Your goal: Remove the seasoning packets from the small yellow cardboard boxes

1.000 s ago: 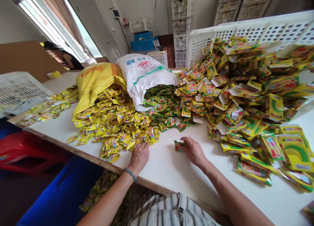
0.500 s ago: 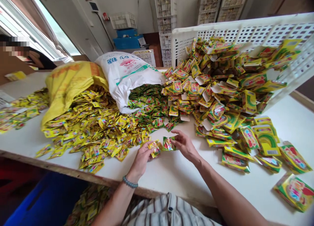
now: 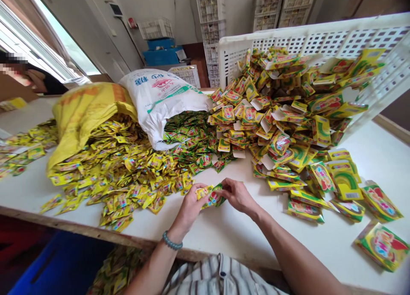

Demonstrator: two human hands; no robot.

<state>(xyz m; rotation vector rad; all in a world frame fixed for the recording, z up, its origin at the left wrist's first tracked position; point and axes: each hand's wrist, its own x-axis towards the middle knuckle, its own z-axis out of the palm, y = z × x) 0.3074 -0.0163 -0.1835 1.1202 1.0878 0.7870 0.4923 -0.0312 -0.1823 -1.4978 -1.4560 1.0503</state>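
Observation:
My left hand (image 3: 189, 204) is closed, pinching a small yellow sachet (image 3: 203, 191) between thumb and fingers. My right hand (image 3: 237, 193) is closed on a green sachet (image 3: 216, 196), which overlaps the yellow one at its right side. Both hands are just above the white table (image 3: 221, 235). Left of them spreads a heap of yellow sachets (image 3: 137, 171). Behind them green sachets (image 3: 188, 130) spill from a white woven sack (image 3: 141, 98). To the right lies a pile of small yellow-green printed boxes (image 3: 278, 143), some with flaps up.
A large white plastic crate (image 3: 307, 41) lies tipped behind the boxes. A yellow sack (image 3: 92, 100) lies at the left. Below the table edge sits a blue bin (image 3: 64, 265). Another person (image 3: 38, 79) is at the far left. Stacked crates (image 3: 211, 34) stand at the back.
My right hand has brought the green sachet left against the yellow one in my left hand. The whole view has shifted slightly.

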